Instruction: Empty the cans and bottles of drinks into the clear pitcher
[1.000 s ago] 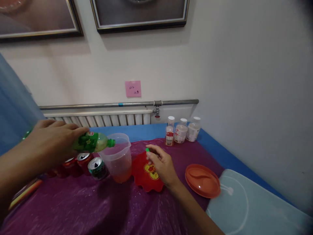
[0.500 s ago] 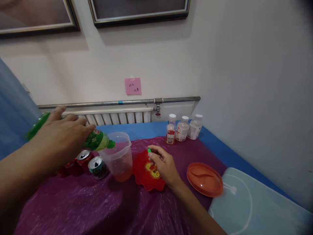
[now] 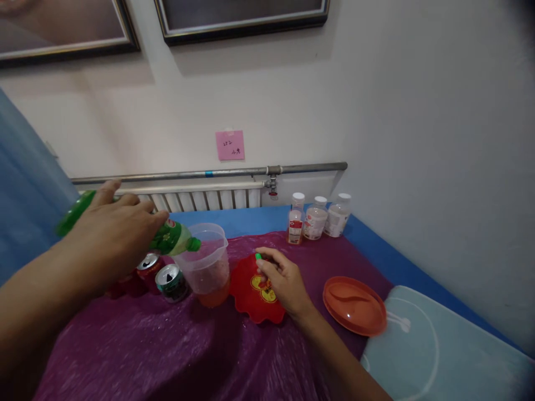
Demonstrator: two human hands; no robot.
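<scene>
My left hand (image 3: 119, 223) is wrapped round a green plastic bottle (image 3: 178, 238), which it holds tilted with the neck low over the mouth of a clear plastic jug (image 3: 204, 273). Orange-red liquid (image 3: 212, 294) covers the bottom of the jug. Between the thumb and fingers of my right hand (image 3: 286, 281) is a small green bottle cap (image 3: 258, 257). That hand hovers over a red scalloped plate (image 3: 246, 301) with a yellow pattern, just right of the jug. Any stream from the bottle is too faint to make out.
Left of the jug stand a green can (image 3: 171, 284) and several red cans (image 3: 149, 268). Three white-capped bottles (image 3: 315, 219) line the back. An orange oval dish (image 3: 354, 306) lies right, beside a light blue mat (image 3: 418, 345). Purple plastic sheeting (image 3: 167, 351) covers the table.
The whole view has shifted slightly, so everything appears a little further right. Both hands keep their holds, and the bottle stays tilted over the jug.
</scene>
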